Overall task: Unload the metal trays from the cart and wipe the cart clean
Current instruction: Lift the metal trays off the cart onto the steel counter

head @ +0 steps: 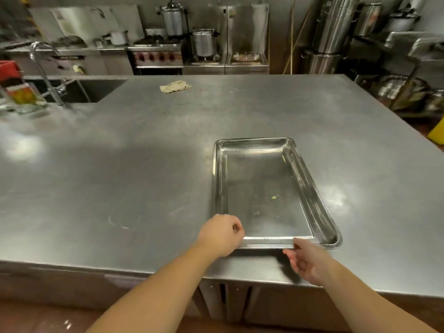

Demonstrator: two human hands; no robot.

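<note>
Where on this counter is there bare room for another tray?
Widest: left of the metal tray, toward the sink. Also between the tray's far end and the rag, and right of the tray to the counter edge. Crowded: its near rim, at the left hand and right hand.

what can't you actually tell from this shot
Cart: outside the head view, so its state is unknown.
Left hand: its own back hides whether the fingers grip the metal tray.
Yellowish speck in the tray: too small to identify.
Red item at far left: blurred, cut by the frame edge.
</note>
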